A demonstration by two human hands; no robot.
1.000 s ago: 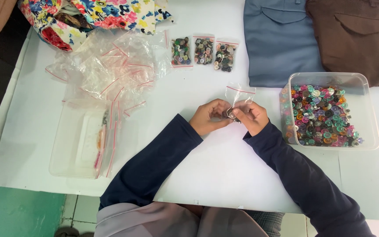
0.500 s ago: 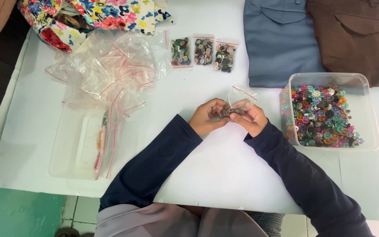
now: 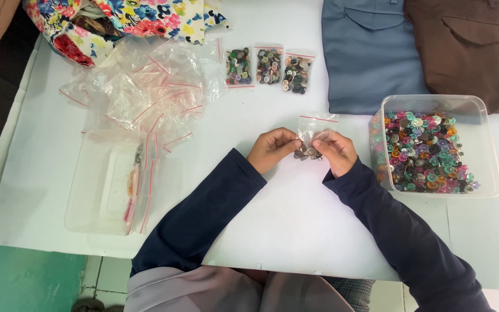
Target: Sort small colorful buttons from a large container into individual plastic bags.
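Observation:
Both my hands hold one small clear zip bag [image 3: 313, 128] with a red seal strip over the white table [image 3: 296, 219]. A clump of dark buttons [image 3: 308, 153] sits in the bag's bottom. My left hand [image 3: 272, 149] pinches the bag's left side, and my right hand [image 3: 336, 152] pinches its right side. The bag's top stands up between my fingers. A clear plastic tub [image 3: 481, 112] full of colourful buttons [image 3: 426, 153] stands just right of my right hand.
Three filled button bags [image 3: 267, 68] lie in a row at the back. A heap of empty zip bags [image 3: 145, 92] lies at the left, above a clear lid [image 3: 102, 185]. Folded blue cloth [image 3: 371, 52] and brown cloth [image 3: 469, 46] lie at the back right, floral fabric [image 3: 122, 20] at the back left.
My hands have stayed in place with the bag. The bag's top has shifted from leaning right to standing more upright between my fingers.

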